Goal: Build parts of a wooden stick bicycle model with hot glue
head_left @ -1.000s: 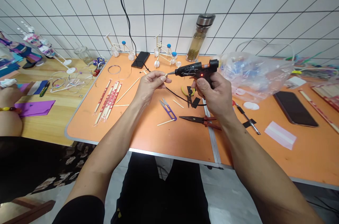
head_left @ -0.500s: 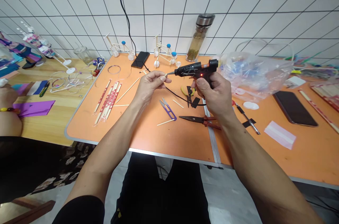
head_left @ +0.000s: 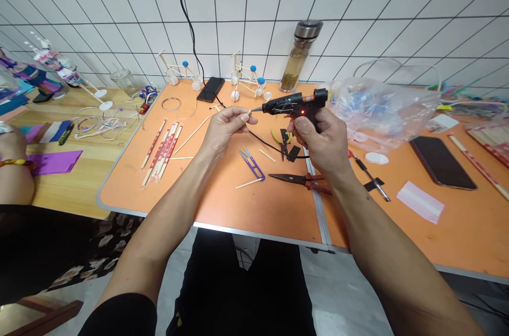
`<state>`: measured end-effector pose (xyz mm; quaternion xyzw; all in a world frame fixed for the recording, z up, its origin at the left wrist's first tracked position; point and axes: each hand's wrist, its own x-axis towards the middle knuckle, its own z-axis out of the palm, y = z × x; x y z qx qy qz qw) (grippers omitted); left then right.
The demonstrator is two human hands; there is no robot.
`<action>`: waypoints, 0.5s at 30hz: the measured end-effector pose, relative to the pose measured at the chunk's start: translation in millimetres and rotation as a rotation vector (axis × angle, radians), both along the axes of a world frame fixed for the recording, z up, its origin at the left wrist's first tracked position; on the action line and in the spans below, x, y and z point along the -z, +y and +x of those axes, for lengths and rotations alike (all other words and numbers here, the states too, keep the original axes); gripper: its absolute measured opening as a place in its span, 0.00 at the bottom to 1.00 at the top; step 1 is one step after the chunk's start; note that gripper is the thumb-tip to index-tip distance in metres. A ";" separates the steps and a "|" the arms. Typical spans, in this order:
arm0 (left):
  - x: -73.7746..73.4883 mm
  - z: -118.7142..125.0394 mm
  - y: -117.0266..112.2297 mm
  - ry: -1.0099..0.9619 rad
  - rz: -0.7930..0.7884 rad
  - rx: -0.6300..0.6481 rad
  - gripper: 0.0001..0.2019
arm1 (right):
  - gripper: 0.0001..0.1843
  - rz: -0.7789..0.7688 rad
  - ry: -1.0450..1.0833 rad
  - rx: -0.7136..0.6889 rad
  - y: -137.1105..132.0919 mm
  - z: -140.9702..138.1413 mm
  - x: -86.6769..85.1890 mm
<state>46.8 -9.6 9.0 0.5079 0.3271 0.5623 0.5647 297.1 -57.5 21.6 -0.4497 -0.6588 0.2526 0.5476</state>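
Gripping a black glue gun (head_left: 292,105), the right hand (head_left: 320,140) is closed firmly round the handle, right of centre in the frame; a red light is lit on the gun. A short wooden stick (head_left: 249,112) is pinched by the left hand (head_left: 226,129), its tip held just beside the gun's nozzle. Below the hands, on an orange folding table (head_left: 254,214), are laid a black cord (head_left: 274,145), purple-handled snips (head_left: 251,164), red-handled long shears (head_left: 298,180) and wrapped chopsticks (head_left: 159,151). Further right are placed a phone (head_left: 442,162) and a clear plastic bag (head_left: 382,113). At the table's far edge stand a glass bottle (head_left: 296,58) and two stick models (head_left: 248,76). At far left, a co-worker's hand (head_left: 11,145) is seen beside purple paper (head_left: 53,162) on a wooden table (head_left: 67,187).
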 end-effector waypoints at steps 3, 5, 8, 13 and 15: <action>0.3 0.1 -0.1 -0.027 0.015 0.017 0.19 | 0.33 -0.014 -0.006 -0.002 -1.0 -0.4 -1.7; 0.4 0.1 -0.2 -0.033 0.018 0.021 0.19 | 0.34 -0.019 -0.004 -0.013 -1.1 -0.4 -2.2; 0.1 -0.1 -0.2 -0.028 0.015 0.020 0.19 | 0.33 -0.022 0.007 -0.015 -0.2 0.4 -1.5; -1.6 0.4 -0.3 -0.012 -0.020 -0.007 0.19 | 0.29 -0.021 0.034 -0.019 0.3 1.4 0.3; -2.2 0.6 -0.7 -0.009 -0.026 -0.014 0.18 | 0.28 -0.024 0.042 -0.028 -0.2 0.6 0.2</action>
